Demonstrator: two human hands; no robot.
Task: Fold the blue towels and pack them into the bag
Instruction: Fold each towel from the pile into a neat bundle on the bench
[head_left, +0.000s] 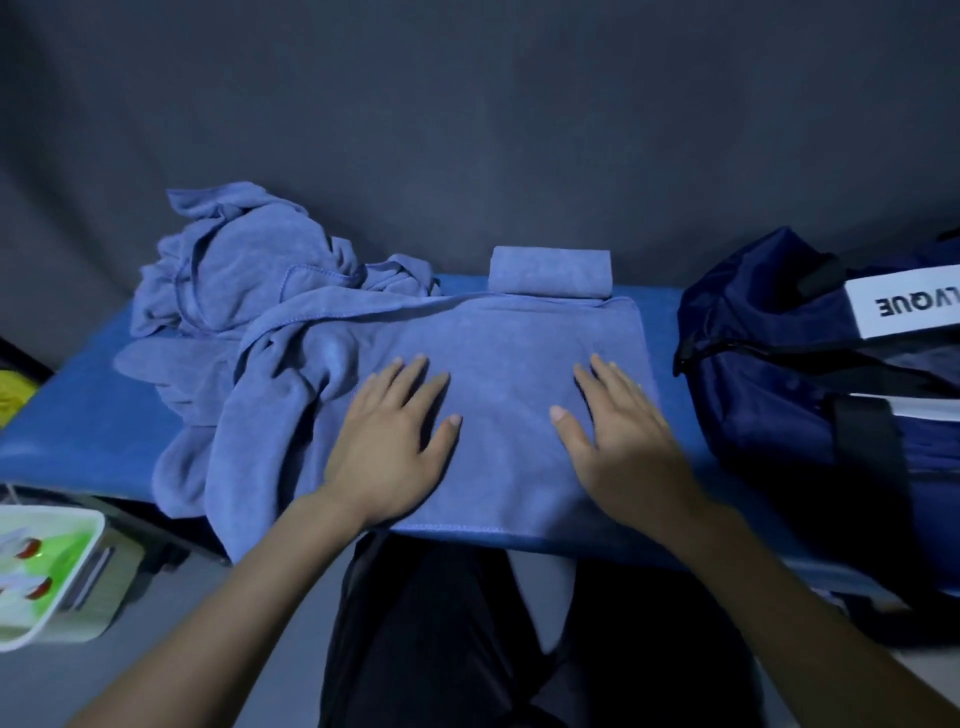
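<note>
Towel (498, 353) lies flat under left hand (389, 436) and right hand (618, 431).

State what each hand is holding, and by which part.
Nothing is held. The left hand and right hand lie flat, palms down, on the spread blue towel.

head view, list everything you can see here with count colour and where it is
spread towel: one, blue, flat on the table's middle, under both hands
folded towel: one, blue, far edge of the table, behind the spread one
crumpled towels: a heap, number unclear, blue, table's left part
bag: one, navy with a white lettered strap, table's right end
table: one, blue top
bin: one, white, lower left beside the table, contents blurred
yellow thing: one, left edge, unclear
backdrop: grey cloth behind
left hand: flat on the spread towel
right hand: flat on the spread towel
</note>
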